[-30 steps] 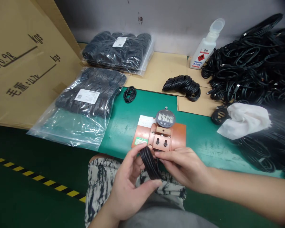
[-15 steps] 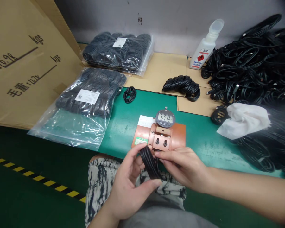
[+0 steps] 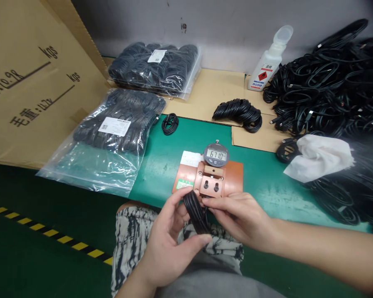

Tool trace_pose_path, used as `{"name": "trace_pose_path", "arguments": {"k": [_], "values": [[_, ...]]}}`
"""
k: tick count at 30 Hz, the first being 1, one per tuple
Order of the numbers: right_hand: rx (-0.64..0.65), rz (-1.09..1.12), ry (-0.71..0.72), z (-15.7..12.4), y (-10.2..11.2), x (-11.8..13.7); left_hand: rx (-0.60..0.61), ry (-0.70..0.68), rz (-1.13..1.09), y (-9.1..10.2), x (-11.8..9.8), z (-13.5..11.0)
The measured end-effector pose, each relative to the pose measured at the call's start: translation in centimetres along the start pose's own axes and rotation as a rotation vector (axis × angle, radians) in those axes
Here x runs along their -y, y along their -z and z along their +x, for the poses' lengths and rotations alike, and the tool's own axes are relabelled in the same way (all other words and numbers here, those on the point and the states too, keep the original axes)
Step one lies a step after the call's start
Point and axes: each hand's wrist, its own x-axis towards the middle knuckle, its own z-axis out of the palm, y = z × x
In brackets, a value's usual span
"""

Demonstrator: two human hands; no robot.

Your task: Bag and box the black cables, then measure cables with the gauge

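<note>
My left hand (image 3: 169, 244) grips a coiled black cable (image 3: 196, 213) between thumb and fingers, just below the table's front edge. My right hand (image 3: 240, 219) pinches the same cable's end against the front of a copper-coloured fixture (image 3: 211, 184). A round digital gauge (image 3: 216, 154) sits on top of the fixture and reads 6.710. The fixture stands on an orange base plate (image 3: 234, 174) on the green mat (image 3: 161, 161).
Two clear bags of black cables (image 3: 118, 126) (image 3: 157, 66) lie at the left and back. A loose coil bundle (image 3: 239, 112), a single coil (image 3: 170, 123), a white bottle (image 3: 269, 60), a white cloth (image 3: 320, 155) and a big cable heap (image 3: 332, 91) lie to the right. A cardboard box (image 3: 34, 74) stands left.
Both hands and the cable stay in place. The gauge reading has dropped from 6.714 to 6.712 to 6.710.
</note>
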Motion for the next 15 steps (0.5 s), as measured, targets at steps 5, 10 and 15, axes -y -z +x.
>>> {"name": "trace_pose_path", "arguments": {"k": [5, 10, 15], "values": [[-0.009, -0.006, 0.012, -0.1, 0.0, 0.0, 0.016, 0.000, -0.015, -0.1, 0.0, 0.2], [0.047, -0.106, 0.096, -0.2, 0.3, 0.0, 0.003, 0.017, -0.018, -0.3, 0.0, -0.8], [0.163, -0.126, 0.286, 0.0, 1.0, 0.8, 0.005, 0.064, -0.036, -0.2, 0.2, -3.5]]}}
